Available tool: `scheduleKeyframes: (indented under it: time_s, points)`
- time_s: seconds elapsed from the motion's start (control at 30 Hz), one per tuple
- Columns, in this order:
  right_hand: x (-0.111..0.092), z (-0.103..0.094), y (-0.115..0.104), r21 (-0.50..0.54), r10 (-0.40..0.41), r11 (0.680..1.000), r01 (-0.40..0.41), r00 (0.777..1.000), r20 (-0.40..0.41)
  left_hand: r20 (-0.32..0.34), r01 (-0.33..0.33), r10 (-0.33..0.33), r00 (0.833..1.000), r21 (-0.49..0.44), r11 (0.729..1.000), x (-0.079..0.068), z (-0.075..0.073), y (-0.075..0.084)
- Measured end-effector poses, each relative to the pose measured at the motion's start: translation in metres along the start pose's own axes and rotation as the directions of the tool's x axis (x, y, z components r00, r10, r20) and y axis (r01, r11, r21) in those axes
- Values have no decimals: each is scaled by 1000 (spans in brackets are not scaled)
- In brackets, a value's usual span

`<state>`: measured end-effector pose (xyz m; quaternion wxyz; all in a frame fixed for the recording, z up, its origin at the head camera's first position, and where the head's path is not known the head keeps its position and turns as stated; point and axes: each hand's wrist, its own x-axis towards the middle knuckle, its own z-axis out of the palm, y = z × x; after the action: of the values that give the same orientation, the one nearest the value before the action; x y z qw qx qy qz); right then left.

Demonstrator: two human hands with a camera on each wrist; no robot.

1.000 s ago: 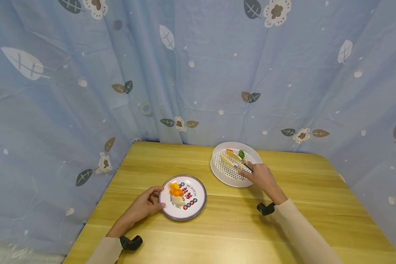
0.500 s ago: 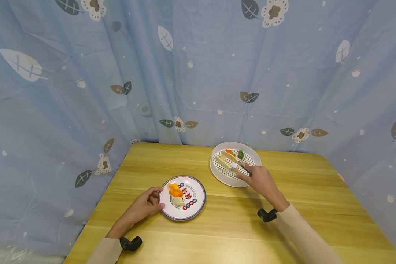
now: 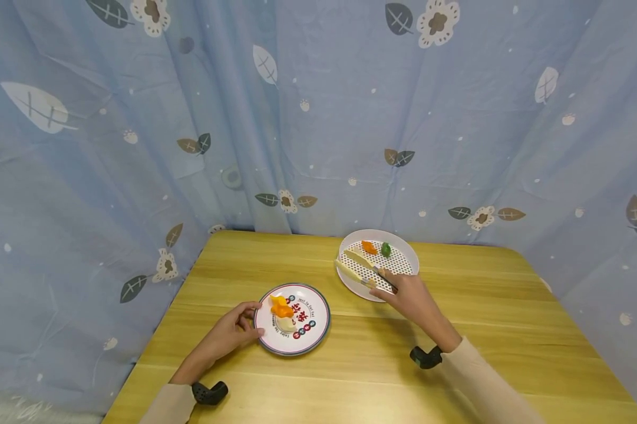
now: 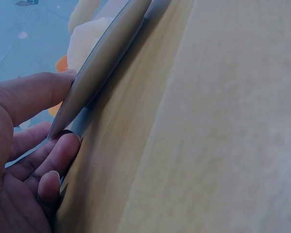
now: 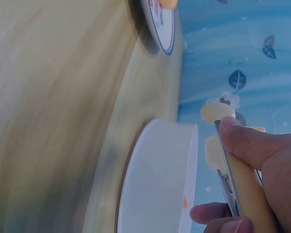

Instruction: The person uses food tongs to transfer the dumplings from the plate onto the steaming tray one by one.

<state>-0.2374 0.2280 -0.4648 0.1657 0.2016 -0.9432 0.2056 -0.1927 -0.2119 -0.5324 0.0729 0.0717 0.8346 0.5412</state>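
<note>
My left hand (image 3: pixel 234 328) grips the left rim of a white plate (image 3: pixel 318 312) with a dark-edged rim, thumb over it and fingers at its underside. On the plate lie a yellow and orange piece (image 3: pixel 281 307) and a cream-white piece (image 3: pixel 286 324). My right hand (image 3: pixel 409 294) holds food tongs (image 3: pixel 359 259) with pale, broad tips and metal parts. The tips are spread apart over the left side of a round white basket (image 3: pixel 411 250) with a perforated bottom; nothing shows between them. Inside the basket lie an orange piece (image 3: pixel 369 247) and a green piece (image 3: pixel 386 249).
The wooden table (image 3: pixel 307 394) carries the plate near its middle left and the basket toward its back edge. A blue patterned curtain (image 3: pixel 318 118) hangs close behind and along both sides. A black wrist camera (image 3: pixel 426 357) sits under the right wrist.
The right hand has moved the tongs leftward and toward me, from over the basket's middle to its left rim. The orange piece shows more fully. My left hand stays at the plate.
</note>
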Motion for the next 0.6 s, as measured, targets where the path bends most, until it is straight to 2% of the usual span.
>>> scheduleKeyframes:
  time_s: [0.43,0.6]
  points:
    - [-9,10,-20,16,-36,999,36,999,30,7,-12,12,1000,0,1000,0,0,-1]
    - [-12,13,-27,28,-73,997,72,996,47,10,-12,12,1000,-12,1000,-1,-1,0]
